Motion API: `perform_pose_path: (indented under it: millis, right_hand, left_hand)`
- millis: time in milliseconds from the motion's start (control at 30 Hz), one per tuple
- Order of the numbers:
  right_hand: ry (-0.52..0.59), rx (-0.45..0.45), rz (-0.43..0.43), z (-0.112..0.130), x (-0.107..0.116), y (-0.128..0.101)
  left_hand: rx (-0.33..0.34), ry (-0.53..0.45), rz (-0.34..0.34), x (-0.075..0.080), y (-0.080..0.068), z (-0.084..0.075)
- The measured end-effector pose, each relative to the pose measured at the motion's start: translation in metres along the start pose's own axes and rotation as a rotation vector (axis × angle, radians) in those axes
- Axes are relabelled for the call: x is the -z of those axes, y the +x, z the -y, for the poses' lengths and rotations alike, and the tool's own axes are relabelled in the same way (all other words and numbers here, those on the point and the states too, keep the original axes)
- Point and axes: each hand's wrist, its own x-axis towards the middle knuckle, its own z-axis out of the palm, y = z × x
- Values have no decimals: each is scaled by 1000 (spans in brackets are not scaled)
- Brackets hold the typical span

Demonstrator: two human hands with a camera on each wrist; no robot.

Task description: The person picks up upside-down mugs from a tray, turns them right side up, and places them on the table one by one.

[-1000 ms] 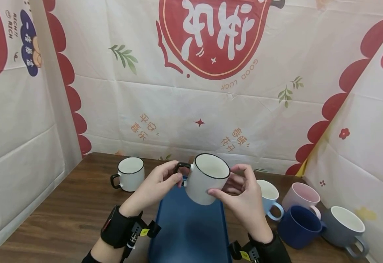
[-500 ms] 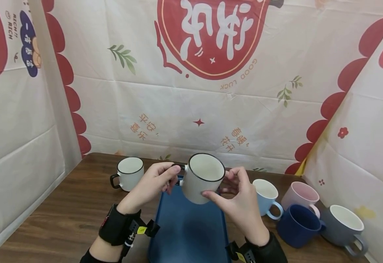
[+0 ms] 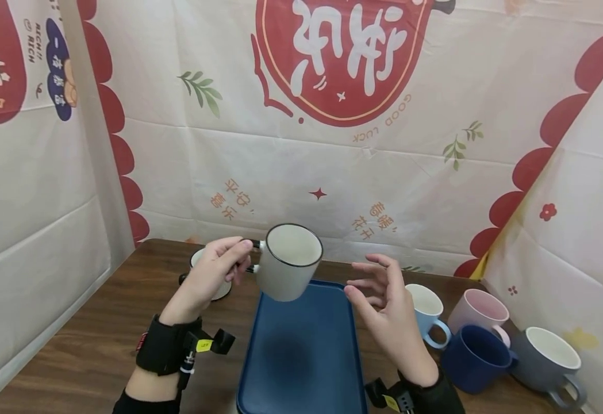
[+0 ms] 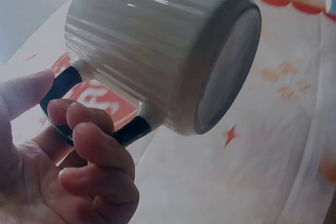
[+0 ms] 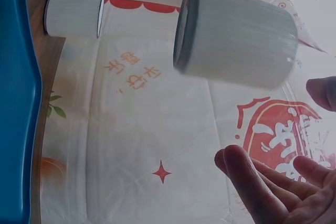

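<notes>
A white mug [image 3: 287, 270] with a black rim and black handle hangs in the air above the far end of the blue tray [image 3: 301, 351]. My left hand [image 3: 212, 273] holds it by the handle, fingers curled round it, as the left wrist view shows on the black handle [image 4: 137, 129]. To the right, my right hand [image 3: 391, 310] is apart from the mug, its fingers spread and bent with nothing in them. A second white mug [image 5: 76, 13] with a black handle stands on the table; in the head view my left hand partly covers it.
On the right stand a light blue mug [image 3: 426, 310], a pink mug [image 3: 474, 313], a dark blue mug [image 3: 474, 359] and a grey mug [image 3: 541, 362], close together on the wooden table [image 3: 89, 345]. Printed cloth [image 3: 260, 155] hangs behind and at both sides.
The right hand has let go of the mug's side. The left hand has moved left and slightly up with the mug, now partly covering the standing white mug.
</notes>
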Motion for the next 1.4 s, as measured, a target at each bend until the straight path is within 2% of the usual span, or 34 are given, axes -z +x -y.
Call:
perform_pose_path:
  millis: [167, 333, 500, 667, 833, 933, 1133, 1400]
  right_hand:
    - [-37, 9, 13, -1, 4, 1]
    - [-99, 9, 24, -2, 6, 1]
    - [-114, -8, 16, -4, 8, 1]
    - [-129, -22, 13, -5, 11, 0]
    - [-141, -29, 62, -5, 11, -1]
    - [-146, -19, 104, -5, 11, -2]
    - [-132, 14, 134, -5, 11, -2]
    - [-123, 32, 151, -4, 9, -1]
  left_hand:
    - [-13, 57, -134, 15, 0, -2]
    - [105, 76, -279, 22, 0, -3]
    - [187, 112, -511, 31, -2, -2]
    - [181, 159, -729, 39, -3, 9]
    - [177, 133, -902, 52, -3, 22]
    - [211, 110, -955, 60, -5, 27]
    - [301, 101, -982, 71, -9, 39]
    - [414, 38, -1036, 89, -19, 55]
